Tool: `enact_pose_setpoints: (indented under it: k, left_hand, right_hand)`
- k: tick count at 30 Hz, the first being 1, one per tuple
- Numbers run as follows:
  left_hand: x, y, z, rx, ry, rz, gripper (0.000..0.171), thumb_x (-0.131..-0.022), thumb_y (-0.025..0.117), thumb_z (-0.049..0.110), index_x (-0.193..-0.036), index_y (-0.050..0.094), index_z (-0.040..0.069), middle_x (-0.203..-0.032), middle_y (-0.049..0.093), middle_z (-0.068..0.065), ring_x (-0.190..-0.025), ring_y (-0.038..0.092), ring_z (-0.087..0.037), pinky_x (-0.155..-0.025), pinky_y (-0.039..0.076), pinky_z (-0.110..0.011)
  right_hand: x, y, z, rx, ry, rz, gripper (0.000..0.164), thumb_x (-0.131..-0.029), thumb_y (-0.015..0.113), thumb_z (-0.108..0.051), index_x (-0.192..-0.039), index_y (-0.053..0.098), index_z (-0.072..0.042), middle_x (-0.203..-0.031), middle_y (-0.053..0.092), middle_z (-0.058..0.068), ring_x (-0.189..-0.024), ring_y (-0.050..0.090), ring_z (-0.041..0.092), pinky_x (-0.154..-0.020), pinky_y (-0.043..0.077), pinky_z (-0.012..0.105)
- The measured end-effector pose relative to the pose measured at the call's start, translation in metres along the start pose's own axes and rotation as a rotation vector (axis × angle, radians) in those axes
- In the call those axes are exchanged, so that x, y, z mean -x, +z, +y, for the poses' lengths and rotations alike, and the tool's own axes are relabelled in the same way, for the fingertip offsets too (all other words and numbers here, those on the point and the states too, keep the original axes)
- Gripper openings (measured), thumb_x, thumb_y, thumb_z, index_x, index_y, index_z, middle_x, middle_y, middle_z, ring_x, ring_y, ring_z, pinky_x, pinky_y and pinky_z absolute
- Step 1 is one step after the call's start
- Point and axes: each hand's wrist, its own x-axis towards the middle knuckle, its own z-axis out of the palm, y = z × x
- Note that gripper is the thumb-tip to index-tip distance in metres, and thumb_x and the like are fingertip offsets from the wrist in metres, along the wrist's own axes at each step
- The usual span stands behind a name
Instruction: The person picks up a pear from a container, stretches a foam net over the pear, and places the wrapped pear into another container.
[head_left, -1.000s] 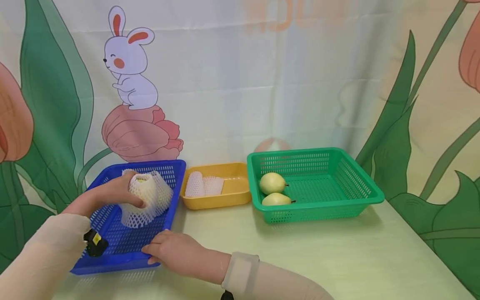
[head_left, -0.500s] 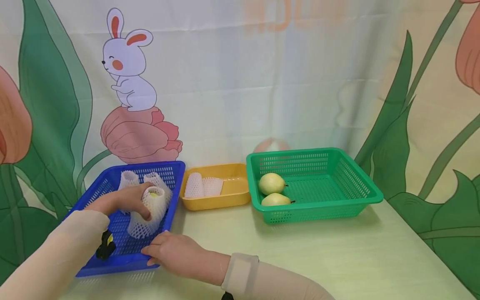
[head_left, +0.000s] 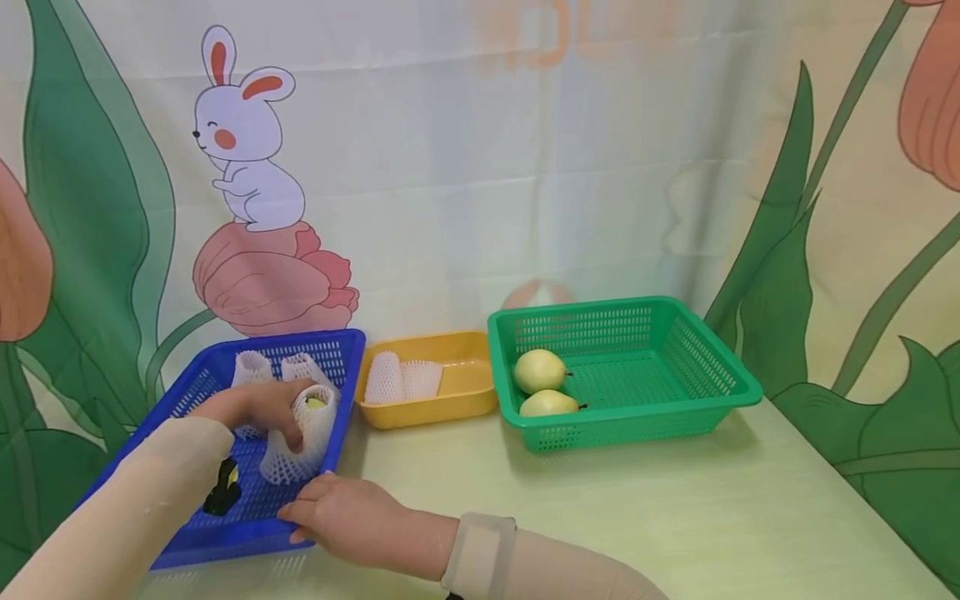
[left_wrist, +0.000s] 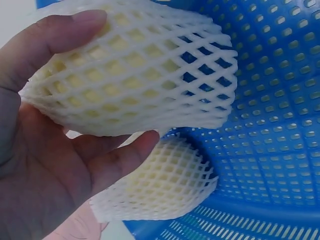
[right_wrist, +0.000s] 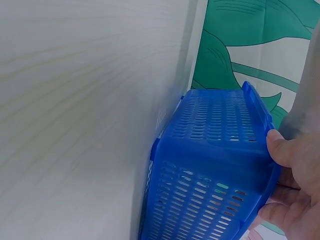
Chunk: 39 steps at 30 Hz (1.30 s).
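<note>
Inside the blue basket (head_left: 225, 546), my left hand (head_left: 273, 408) holds a pear in a white foam net sleeve (head_left: 318, 437), thumb on one side and fingers on the other. The sleeve's upper end is open and shows a bit of the pale yellow-green fruit. Behind it in the basket stand two more white net sleeves, the left one (head_left: 252, 367) and the right one (head_left: 302, 367); the left wrist view shows a pear within a neighbouring sleeve (left_wrist: 160, 180). My right hand (head_left: 360, 517) grips the basket's rim at the near right corner, thumb on its outside (right_wrist: 280, 147).
Beside the blue basket stands a yellow tray (head_left: 431, 414) with empty-looking foam net sleeves (head_left: 386, 379). Farther right, a green basket (head_left: 637, 421) contains two bare pears, one behind (head_left: 540, 371) and one in front (head_left: 549, 403). A printed curtain (head_left: 420, 167) hangs behind the table.
My left hand has moved the sleeved pear toward the near right side of the blue basket, uncovering the two sleeves behind. My right hand keeps its grip on the rim.
</note>
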Motion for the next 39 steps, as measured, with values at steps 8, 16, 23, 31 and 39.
enact_pose_setpoints:
  k: [8, 16, 23, 31, 39]
  left_hand:
    - [0.0, 0.008, -0.007, 0.067, -0.095, -0.029, 0.105, -0.073, 0.087, 0.004, -0.156, 0.023, 0.001, -0.139, 0.048, -0.03, -0.122, 0.055, -0.046, -0.106, 0.047, -0.068]
    - [0.002, 0.008, -0.01, -0.006, -0.056, -0.005, 0.105, -0.075, 0.083, 0.001, -0.157, 0.017, 0.003, -0.156, 0.025, -0.039, -0.139, 0.032, -0.061, -0.113, 0.03, -0.078]
    - [0.006, 0.015, -0.014, -0.033, -0.02, -0.019, 0.114, -0.073, 0.085, 0.002, -0.16, 0.01, -0.004, -0.163, 0.016, -0.037, -0.145, 0.023, -0.062, -0.114, 0.023, -0.08]
    - [0.018, -0.011, -0.005, -0.04, -0.071, -0.097, 0.105, -0.082, 0.082, 0.019, -0.161, 0.016, -0.002, -0.164, 0.016, -0.037, -0.147, 0.023, -0.062, -0.114, 0.033, -0.075]
    - [0.032, -0.041, 0.021, -0.135, -0.004, 0.023, 0.067, -0.098, 0.065, 0.027, -0.151, 0.04, -0.004, -0.145, 0.052, -0.034, -0.128, 0.057, -0.051, -0.102, 0.051, -0.067]
  right_hand:
    - [0.0, -0.001, -0.005, -0.006, 0.005, -0.017, 0.032, -0.104, 0.056, -0.039, -0.13, 0.07, -0.026, -0.119, 0.072, -0.017, -0.113, 0.063, -0.002, -0.107, 0.045, 0.011]
    - [0.0, 0.001, -0.006, 0.019, 0.007, 0.008, 0.031, -0.103, 0.056, -0.04, -0.128, 0.07, -0.027, -0.117, 0.072, -0.017, -0.111, 0.063, -0.002, -0.106, 0.046, 0.011]
    - [0.0, 0.002, -0.007, 0.015, 0.0, 0.025, 0.031, -0.103, 0.057, -0.04, -0.128, 0.07, -0.027, -0.117, 0.072, -0.018, -0.111, 0.063, -0.002, -0.104, 0.045, 0.009]
    - [0.0, 0.002, -0.005, -0.023, 0.013, 0.004, 0.031, -0.103, 0.057, -0.038, -0.129, 0.069, -0.025, -0.117, 0.072, -0.016, -0.112, 0.063, -0.002, -0.107, 0.046, 0.011]
    - [0.001, -0.002, 0.002, -0.051, -0.008, -0.005, 0.03, -0.103, 0.06, -0.037, -0.129, 0.07, -0.024, -0.117, 0.072, -0.014, -0.111, 0.064, -0.001, -0.096, 0.048, 0.007]
